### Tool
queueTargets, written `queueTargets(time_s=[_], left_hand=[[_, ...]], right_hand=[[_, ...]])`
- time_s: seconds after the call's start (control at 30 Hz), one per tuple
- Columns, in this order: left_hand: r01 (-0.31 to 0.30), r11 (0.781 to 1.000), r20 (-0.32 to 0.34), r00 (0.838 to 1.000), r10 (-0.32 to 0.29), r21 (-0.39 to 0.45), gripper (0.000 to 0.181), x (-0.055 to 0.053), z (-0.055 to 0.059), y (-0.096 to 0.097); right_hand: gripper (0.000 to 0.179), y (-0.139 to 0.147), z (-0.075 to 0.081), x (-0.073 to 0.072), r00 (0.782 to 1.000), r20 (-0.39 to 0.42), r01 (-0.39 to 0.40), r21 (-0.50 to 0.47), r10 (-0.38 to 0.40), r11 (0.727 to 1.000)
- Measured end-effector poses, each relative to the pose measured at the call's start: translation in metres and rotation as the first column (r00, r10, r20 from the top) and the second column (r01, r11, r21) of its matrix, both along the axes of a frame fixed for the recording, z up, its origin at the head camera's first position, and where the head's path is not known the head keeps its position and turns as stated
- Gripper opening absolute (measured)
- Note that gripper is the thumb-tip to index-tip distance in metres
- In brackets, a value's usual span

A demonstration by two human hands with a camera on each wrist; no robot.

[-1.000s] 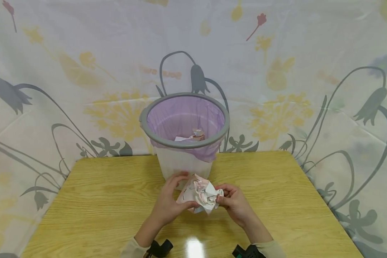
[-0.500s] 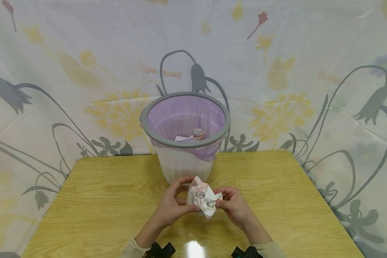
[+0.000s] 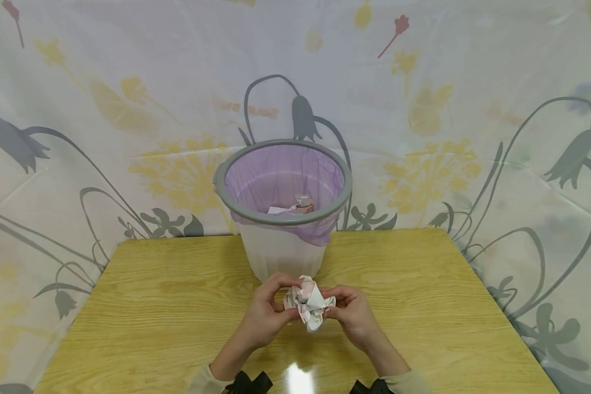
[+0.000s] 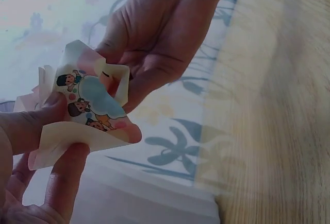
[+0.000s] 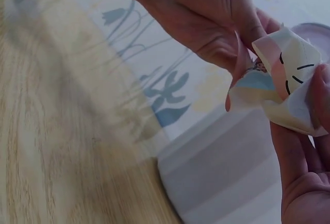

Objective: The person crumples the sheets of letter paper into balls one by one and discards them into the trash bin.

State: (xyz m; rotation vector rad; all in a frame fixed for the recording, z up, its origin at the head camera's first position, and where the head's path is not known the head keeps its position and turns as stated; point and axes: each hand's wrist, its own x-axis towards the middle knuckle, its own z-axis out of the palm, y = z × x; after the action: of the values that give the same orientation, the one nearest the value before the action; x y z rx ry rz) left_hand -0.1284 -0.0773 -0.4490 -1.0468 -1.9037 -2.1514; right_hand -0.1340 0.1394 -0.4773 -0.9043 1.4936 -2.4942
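Observation:
Between both hands is a crumpled sheet of paper [image 3: 309,303], white and pink, held just in front of the bin. My left hand [image 3: 265,314] pinches its left side, thumb in front and fingers behind. On the other side my right hand [image 3: 353,314] pinches the paper between thumb and fingers. Small cartoon children are printed on the paper [image 4: 95,98] in the left wrist view; black strokes show on the paper [image 5: 296,69] in the right wrist view. Parts of the fingers are hidden behind it.
A whitish bin [image 3: 283,249] with a grey rim [image 3: 220,178] and purple liner [image 3: 320,164] stands on the wooden table [image 3: 167,295]. Some scraps [image 3: 302,205] lie inside it. Behind hangs a flower-patterned cloth [image 3: 177,82].
The paper has become smaller and more crumpled as my left hand folded its flat left part inward. My two hands have come a little closer together.

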Motion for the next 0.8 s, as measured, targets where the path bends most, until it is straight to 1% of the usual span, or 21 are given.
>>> queueTargets(time_s=[0.07, 0.13, 0.23, 0.3, 0.37, 0.43, 0.5, 0.57, 0.67, 0.73, 0.8], left_hand=[[-0.009, 1.0, -0.001, 1.0, 0.009, 0.006, 0.038, 0.0, 0.0, 0.001], [-0.032, 0.999, -0.003, 0.999, 0.032, 0.011, 0.032, 0.0, 0.001, 0.002], [-0.077, 0.997, -0.022, 0.997, 0.077, 0.012, 0.028, -0.001, -0.001, 0.003], [-0.101, 0.995, -0.032, 0.994, 0.101, 0.009, 0.029, -0.002, -0.002, 0.003], [-0.116, 0.993, -0.043, 0.992, 0.116, 0.003, 0.029, -0.002, -0.003, 0.003], [-0.124, 0.992, -0.039, 0.992, 0.124, -0.007, 0.029, -0.002, -0.003, 0.003], [-0.129, 0.991, -0.03, 0.991, 0.128, -0.021, 0.028, -0.002, -0.004, 0.003], [-0.134, 0.99, -0.022, 0.991, 0.133, -0.037, 0.028, -0.002, -0.004, 0.003], [-0.142, 0.988, -0.026, 0.99, 0.141, -0.064, 0.028, -0.001, -0.004, 0.003], [-0.149, 0.986, -0.036, 0.989, 0.147, -0.078, 0.029, -0.001, -0.004, 0.002], [-0.156, 0.984, -0.046, 0.987, 0.153, -0.083, 0.028, -0.001, -0.005, 0.003]], right_hand=[[0.025, -0.001, 0.0, 0.001, 1.0, -0.003, 0.027, 0.006, -0.027, 1.0], [0.026, -0.002, 0.001, 0.002, 0.998, -0.001, 0.058, 0.021, -0.058, 0.998], [0.028, -0.002, 0.004, 0.003, 0.995, -0.01, 0.096, 0.056, -0.096, 0.994], [0.034, -0.002, 0.007, 0.002, 0.997, -0.021, 0.071, 0.068, -0.07, 0.995], [0.046, 0.0, 0.01, 0.001, 0.998, -0.054, 0.033, 0.102, -0.028, 0.994], [0.058, 0.001, 0.013, -0.001, 0.996, -0.087, -0.009, 0.162, 0.023, 0.987], [0.066, 0.003, 0.016, -0.003, 0.991, -0.113, -0.037, 0.239, 0.066, 0.97], [0.067, 0.005, 0.019, -0.005, 0.986, -0.135, -0.056, 0.304, 0.101, 0.951], [0.067, 0.008, 0.023, -0.006, 0.984, -0.121, -0.075, 0.371, 0.128, 0.926], [0.065, 0.01, 0.024, -0.005, 0.986, -0.112, -0.068, 0.399, 0.122, 0.914], [0.06, 0.011, 0.024, -0.004, 0.99, -0.099, -0.055, 0.411, 0.105, 0.91]])
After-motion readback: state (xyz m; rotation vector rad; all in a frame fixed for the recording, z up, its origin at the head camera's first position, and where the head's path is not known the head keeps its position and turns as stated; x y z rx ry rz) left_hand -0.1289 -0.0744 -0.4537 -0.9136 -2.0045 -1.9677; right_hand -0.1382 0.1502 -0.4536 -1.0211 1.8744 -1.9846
